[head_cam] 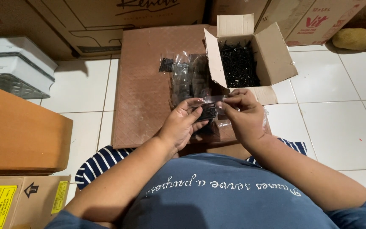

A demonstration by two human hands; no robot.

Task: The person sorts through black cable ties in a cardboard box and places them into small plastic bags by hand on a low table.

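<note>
Nearest, lower left: a brown cardboard carton [20,201] with a yellow rectangular label at its left edge, a narrower yellow strip label at its right, and a black arrow mark between them. Above it, a plain orange-brown board [20,135] lies slanted.

Centre: left hand [183,123] and right hand [242,114] meet over the lap, above a brown sheet [149,85] laid on the white tiled floor [339,118]. Both grasp a small clear plastic bag [209,110] holding dark screws; left fingers [191,104] curl under and around it, right fingers [229,101] pinch its top edge. Bag looks crinkled and see-through, contents black and bunched low. Held just off the sheet, near the front flap of the open box.

Just beyond the hands: a row of filled clear bags [187,74] lying on the sheet, some overlapping.

Right of those: small open cardboard box [272,55], flaps spread, loose black screws [239,63] heaped inside.

Left, mid-distance: a white plastic container [15,63].

Far edge: large cartons [106,21] against the back, one with dark script, one at right with red print. Open tile to the right of the box; left strip of tile is narrow.
</note>
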